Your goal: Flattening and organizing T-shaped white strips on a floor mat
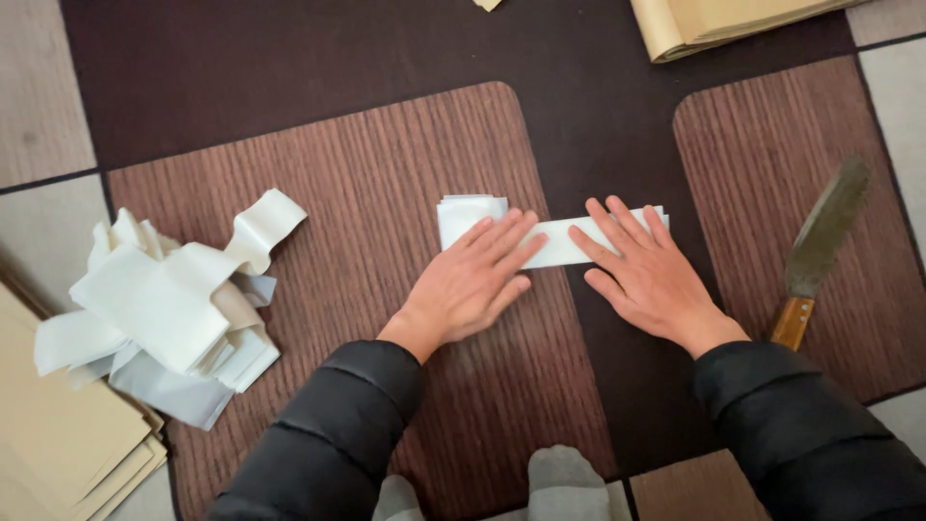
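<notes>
- A long strip of white paper (555, 241) lies flat on the brown mat (338, 193), near the middle, and it reaches across the dark gap between two mats.
- The strip's left end is folded over into a thicker square.
- My left hand (473, 280) lies flat on the strip near that folded end. My fingers are straight and close together, pressing down, not gripping.
- My right hand (646, 275) lies flat on the right part of the strip. These fingers are spread a little and press down too.
- My black puffy sleeves (328, 444) come in from the bottom.
- A knife (815, 251) with a wooden handle lies on the other mat to the right, apart from my hand.
- A messy pile of white paper strips (174, 309) sits far to the left.
- Tan paper sheets (58, 434) lie under that pile, and more tan sheets (714, 19) are at the top.
</notes>
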